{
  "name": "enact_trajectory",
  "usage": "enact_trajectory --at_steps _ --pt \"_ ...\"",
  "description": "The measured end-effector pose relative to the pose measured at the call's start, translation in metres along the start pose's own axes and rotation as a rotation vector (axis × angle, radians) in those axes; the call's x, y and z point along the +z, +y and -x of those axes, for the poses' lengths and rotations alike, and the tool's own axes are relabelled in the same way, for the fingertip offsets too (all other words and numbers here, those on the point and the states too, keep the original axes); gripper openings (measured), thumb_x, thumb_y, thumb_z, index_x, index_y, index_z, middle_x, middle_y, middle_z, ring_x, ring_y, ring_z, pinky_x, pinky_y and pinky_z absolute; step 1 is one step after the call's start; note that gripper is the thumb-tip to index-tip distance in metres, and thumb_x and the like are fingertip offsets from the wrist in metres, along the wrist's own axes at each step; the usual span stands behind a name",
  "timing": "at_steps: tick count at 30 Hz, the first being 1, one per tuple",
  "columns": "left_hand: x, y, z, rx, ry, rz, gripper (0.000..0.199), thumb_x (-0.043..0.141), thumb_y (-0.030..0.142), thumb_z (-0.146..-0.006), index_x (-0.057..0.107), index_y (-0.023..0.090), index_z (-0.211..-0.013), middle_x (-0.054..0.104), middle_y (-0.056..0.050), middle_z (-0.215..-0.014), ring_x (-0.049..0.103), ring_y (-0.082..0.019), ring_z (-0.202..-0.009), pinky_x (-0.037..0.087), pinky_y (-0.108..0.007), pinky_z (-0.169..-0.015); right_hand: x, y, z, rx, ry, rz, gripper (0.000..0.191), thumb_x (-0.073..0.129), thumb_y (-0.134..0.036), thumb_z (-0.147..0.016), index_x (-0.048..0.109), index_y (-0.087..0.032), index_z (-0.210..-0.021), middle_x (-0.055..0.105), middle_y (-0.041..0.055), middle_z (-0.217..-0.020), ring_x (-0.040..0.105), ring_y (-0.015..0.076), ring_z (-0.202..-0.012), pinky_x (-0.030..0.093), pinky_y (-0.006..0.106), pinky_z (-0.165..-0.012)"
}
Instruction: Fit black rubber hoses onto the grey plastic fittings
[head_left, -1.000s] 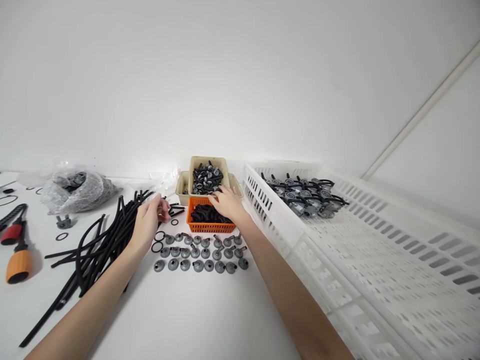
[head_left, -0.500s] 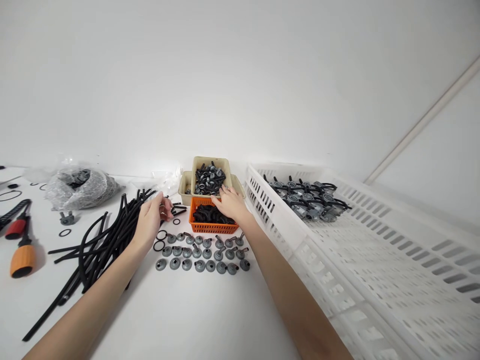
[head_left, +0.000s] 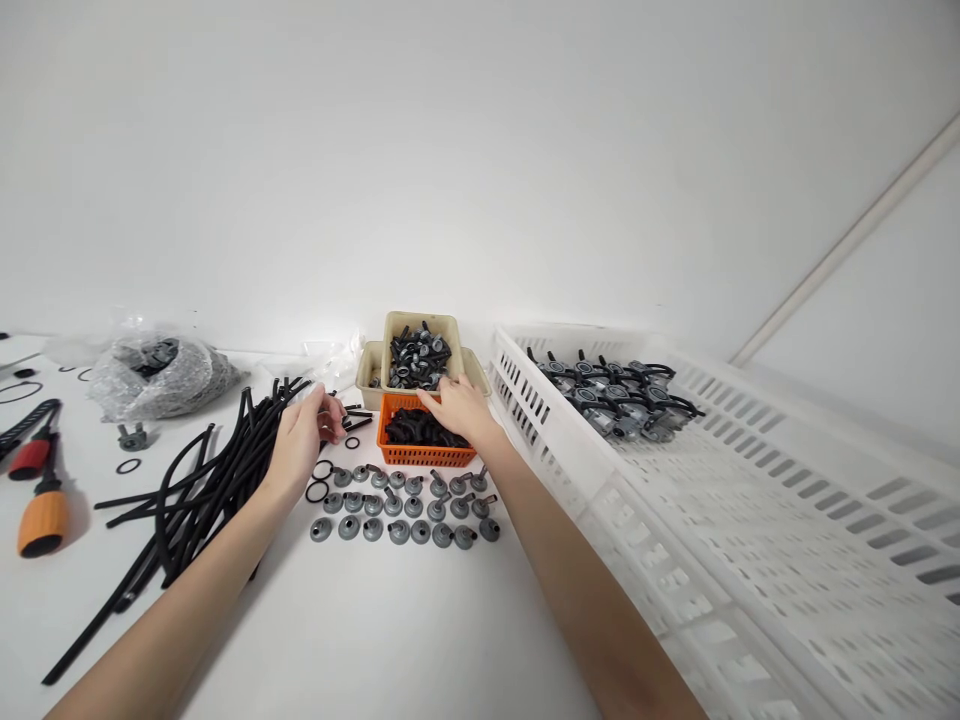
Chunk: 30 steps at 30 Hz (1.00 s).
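Right hand (head_left: 461,410) reaches over the back right corner of the orange basket (head_left: 427,456), its fingertips hidden by the hand itself, so I cannot tell whether they grasp anything. Black pieces (head_left: 416,428) lie heaped in that basket; just behind, a cream tub (head_left: 421,318) holds loose grey and black parts (head_left: 417,358). Left hand (head_left: 306,435) hangs curled beside the black tubes (head_left: 225,470), and whether it grips something cannot be told.

Work looks partly done. Three rows of grey caps (head_left: 399,531) stand set out on the table (head_left: 360,630) in front of the basket, each apart from the assembled pieces (head_left: 615,395) gathered at the far end of the white crate (head_left: 750,520). Those look joined with black tubing; the rowed caps seem not to be, and the heaped parts appear unused.
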<state>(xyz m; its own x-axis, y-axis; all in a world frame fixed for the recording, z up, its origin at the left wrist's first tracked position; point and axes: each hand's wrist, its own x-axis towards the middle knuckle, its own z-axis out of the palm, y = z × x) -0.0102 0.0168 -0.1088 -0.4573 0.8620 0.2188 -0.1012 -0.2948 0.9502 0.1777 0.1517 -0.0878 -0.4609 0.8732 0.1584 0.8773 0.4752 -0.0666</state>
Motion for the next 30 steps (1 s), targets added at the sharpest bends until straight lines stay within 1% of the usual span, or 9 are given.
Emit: enact_trajectory --at_steps 5,9,14,18,19,22,25,27,30 --pt "-0.0003 0.0001 0.0003 -0.009 0.005 -0.008 0.042 0.046 0.043 -0.086 0.050 0.016 -0.055 0.054 0.000 -0.065 0.052 -0.009 -0.050 0.039 -0.019 -0.047 -0.0001 0.0022 -0.0018 -0.037 0.046 0.000 0.066 0.028 -0.059 -0.094 0.067 -0.008 -0.109 0.066 0.0204 -0.111 0.049 0.0320 -0.121 0.040 0.042 -0.096" --pt "-0.0007 -0.0004 -0.0001 -0.014 -0.002 -0.010 0.042 0.046 0.044 -0.086 0.050 0.016 -0.056 0.054 0.000 -0.067 0.052 -0.008 -0.050 0.040 -0.020 -0.047 0.0004 0.0050 -0.0040 -0.068 0.044 0.002 0.068 0.027 -0.061 -0.093 0.073 -0.010 -0.100 0.066 0.0184 -0.114 0.051 0.0331 -0.117 0.041 0.043 -0.096" --pt "-0.0018 -0.0018 -0.0007 -0.012 -0.001 -0.007 0.043 0.047 0.045 -0.087 0.050 0.015 -0.055 0.055 0.000 -0.067 0.052 -0.008 -0.050 0.040 -0.019 -0.047 0.0038 0.0058 -0.0048 -0.064 0.050 -0.011 0.066 0.031 -0.058 -0.094 0.072 -0.009 -0.107 0.056 0.0170 -0.134 0.045 0.0338 -0.127 0.039 0.043 -0.101" --pt "-0.0027 -0.0032 -0.0011 -0.013 -0.004 -0.006 0.043 0.046 0.045 -0.087 0.051 0.015 -0.056 0.055 0.000 -0.067 0.052 -0.008 -0.049 0.039 -0.019 -0.046 0.0062 0.0056 -0.0046 -0.058 0.070 -0.034 0.069 0.036 -0.057 -0.093 0.057 -0.003 -0.129 0.045 0.0180 -0.145 0.039 0.0330 -0.133 0.037 0.041 -0.106" --pt "-0.0027 -0.0035 -0.0012 -0.015 -0.007 -0.007 0.043 0.046 0.045 -0.087 0.050 0.016 -0.056 0.055 0.000 -0.067 0.051 -0.008 -0.049 0.039 -0.019 -0.046 0.0066 0.0058 -0.0047 -0.056 0.066 -0.038 0.070 0.036 -0.058 -0.092 0.055 -0.002 -0.131 0.042 0.0182 -0.147 0.038 0.0330 -0.135 0.036 0.042 -0.107" --pt "-0.0021 -0.0037 -0.0016 -0.019 -0.012 -0.015 0.044 0.045 0.046 -0.088 0.050 0.016 -0.056 0.055 0.000 -0.067 0.052 -0.008 -0.050 0.040 -0.019 -0.046 0.0072 0.0063 -0.0051 -0.059 0.037 -0.028 0.071 0.033 -0.059 -0.093 0.062 -0.002 -0.124 0.039 0.0189 -0.149 0.036 0.0342 -0.136 0.035 0.043 -0.108" --pt "-0.0012 -0.0032 -0.0017 -0.017 -0.009 -0.028 0.044 0.044 0.045 -0.088 0.050 0.016 -0.056 0.055 0.000 -0.067 0.052 -0.008 -0.050 0.040 -0.019 -0.046 0.0073 0.0067 -0.0058 -0.074 0.038 -0.009 0.070 0.030 -0.060 -0.093 0.067 -0.005 -0.118 0.044 0.0185 -0.145 0.038 0.0343 -0.134 0.036 0.042 -0.107" --pt "-0.0008 -0.0029 -0.0015 -0.014 -0.010 -0.039 0.044 0.044 0.046 -0.088 0.050 0.016 -0.055 0.055 -0.001 -0.066 0.052 -0.009 -0.049 0.041 -0.020 -0.046 0.0074 0.0070 -0.0066 -0.074 0.035 -0.013 0.071 0.029 -0.062 -0.093 0.064 -0.008 -0.122 0.047 0.0173 -0.144 0.037 0.0340 -0.135 0.036 0.044 -0.106" --pt "-0.0008 -0.0030 -0.0013 -0.007 -0.014 -0.050 0.045 0.043 0.046 -0.088 0.050 0.016 -0.055 0.055 -0.001 -0.066 0.052 -0.009 -0.050 0.041 -0.020 -0.046 0.0085 0.0085 -0.0086 -0.060 0.009 -0.038 0.074 0.028 -0.066 -0.091 0.057 -0.011 -0.131 0.042 0.0154 -0.148 0.030 0.0339 -0.139 0.034 0.049 -0.107"
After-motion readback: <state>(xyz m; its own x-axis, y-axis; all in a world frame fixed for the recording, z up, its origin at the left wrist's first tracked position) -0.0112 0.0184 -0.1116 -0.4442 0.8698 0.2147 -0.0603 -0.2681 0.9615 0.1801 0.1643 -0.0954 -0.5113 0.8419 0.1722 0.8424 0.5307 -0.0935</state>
